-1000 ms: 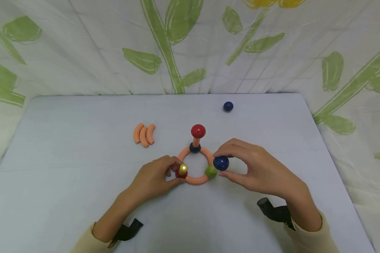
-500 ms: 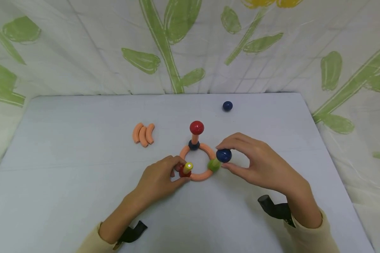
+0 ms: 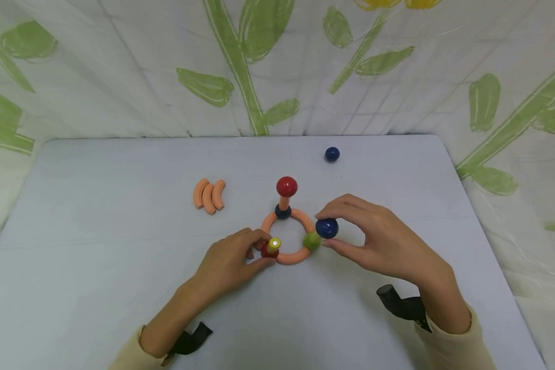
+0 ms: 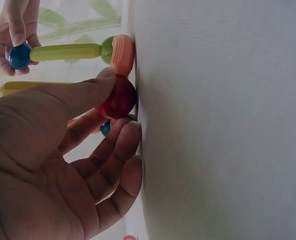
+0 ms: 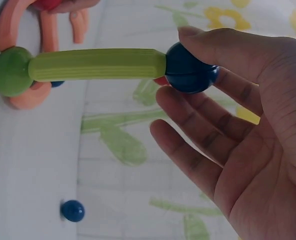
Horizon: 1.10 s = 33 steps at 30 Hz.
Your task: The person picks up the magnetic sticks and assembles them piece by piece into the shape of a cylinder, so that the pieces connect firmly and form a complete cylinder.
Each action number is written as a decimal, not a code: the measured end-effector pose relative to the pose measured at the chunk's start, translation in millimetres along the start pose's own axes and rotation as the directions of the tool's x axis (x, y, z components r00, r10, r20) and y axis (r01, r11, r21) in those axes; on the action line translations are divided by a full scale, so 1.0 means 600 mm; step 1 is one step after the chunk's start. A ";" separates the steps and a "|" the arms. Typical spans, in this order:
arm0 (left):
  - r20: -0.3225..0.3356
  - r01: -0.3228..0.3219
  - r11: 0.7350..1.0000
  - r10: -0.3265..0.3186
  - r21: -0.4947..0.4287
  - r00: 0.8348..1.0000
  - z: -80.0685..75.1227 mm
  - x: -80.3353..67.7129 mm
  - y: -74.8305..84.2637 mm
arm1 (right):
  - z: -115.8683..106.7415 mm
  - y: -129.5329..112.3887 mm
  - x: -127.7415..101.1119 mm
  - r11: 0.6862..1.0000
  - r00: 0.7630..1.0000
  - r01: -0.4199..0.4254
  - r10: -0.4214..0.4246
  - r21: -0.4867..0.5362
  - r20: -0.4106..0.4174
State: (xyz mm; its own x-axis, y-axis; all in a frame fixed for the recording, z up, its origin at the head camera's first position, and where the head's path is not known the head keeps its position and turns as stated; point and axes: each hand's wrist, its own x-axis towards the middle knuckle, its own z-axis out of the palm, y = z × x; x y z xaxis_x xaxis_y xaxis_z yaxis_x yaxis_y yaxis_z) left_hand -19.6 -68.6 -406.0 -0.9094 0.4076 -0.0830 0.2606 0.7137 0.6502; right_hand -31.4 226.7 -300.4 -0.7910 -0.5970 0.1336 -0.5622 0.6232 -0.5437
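- Ring (image 3: 292,259) lies on the table (image 3: 120,288).
- Right hand (image 3: 374,241) pinches the blue ball (image 3: 327,228) atop the green stick (image 5: 98,65), ring's right.
- Left hand (image 3: 231,257) pinches the red ball (image 4: 120,99), near left.
- Crooked pressing, I'd guess, could topple the stick.

Blue ball (image 5: 190,70) tops upright green rod (image 5: 98,65); red ball (image 4: 121,98) apparently touches the table (image 3: 120,216).

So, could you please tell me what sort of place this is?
Probably an indoor play or craft spot: a pale table, a leaf-patterned backdrop behind it, and a colourful ball-and-rod toy.
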 end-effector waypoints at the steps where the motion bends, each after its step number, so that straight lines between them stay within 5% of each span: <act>1: 0.002 0.001 1.000 -0.001 -0.004 1.000 -0.001 0.000 0.000 | 0.000 0.000 0.000 1.000 1.000 -0.001 0.001 0.001 0.001; 33: 0.025 0.006 0.999 -0.005 -0.032 1.000 -0.003 0.005 -0.006 | -0.001 0.001 0.000 1.000 1.000 0.010 -0.010 -0.012 0.010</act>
State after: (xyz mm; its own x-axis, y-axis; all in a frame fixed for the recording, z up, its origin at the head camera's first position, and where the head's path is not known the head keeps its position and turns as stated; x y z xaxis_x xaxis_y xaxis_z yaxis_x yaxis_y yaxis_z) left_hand -24.0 -71.0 -407.1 -0.9022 0.4183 -0.1048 0.2449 0.6971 0.6738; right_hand -32.1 227.3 -300.5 -0.7832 -0.6079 0.1310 -0.5727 0.6231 -0.5327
